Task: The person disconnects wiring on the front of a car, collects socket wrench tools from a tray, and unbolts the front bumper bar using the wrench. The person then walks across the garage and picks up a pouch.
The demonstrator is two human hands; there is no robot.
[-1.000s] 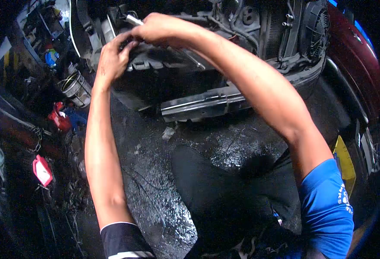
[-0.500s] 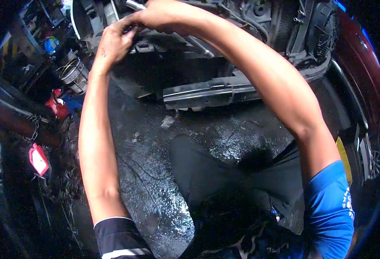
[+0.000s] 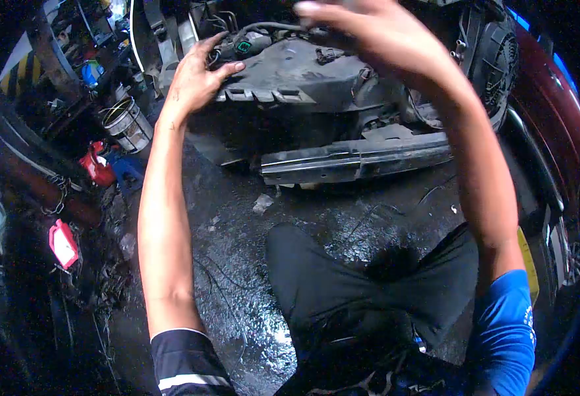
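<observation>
My left hand (image 3: 199,80) is at the upper left of the car's open front, thumb and fingers spread apart, close to a dark plastic panel (image 3: 290,69). Just right of its fingertips is a round part with a green connector (image 3: 242,47). My right hand (image 3: 375,33) is raised over the engine bay at the top, blurred, with one finger or thumb stretched out to the left. Its other fingers are cut off or smeared, and whether it holds anything is hidden. Below the panel runs a metal bumper beam (image 3: 359,158).
A bucket (image 3: 128,125) and a red container (image 3: 96,165) stand at the left. Lower down there is a red-and-white object (image 3: 63,244). The floor (image 3: 250,317) is wet, with thin cables. Dark red bodywork (image 3: 553,99) lies at the right.
My hands were together at the upper left, near a silvery tool-like piece. Now my right hand is off to the right, that piece is out of sight, and my left thumb and fingers are apart.
</observation>
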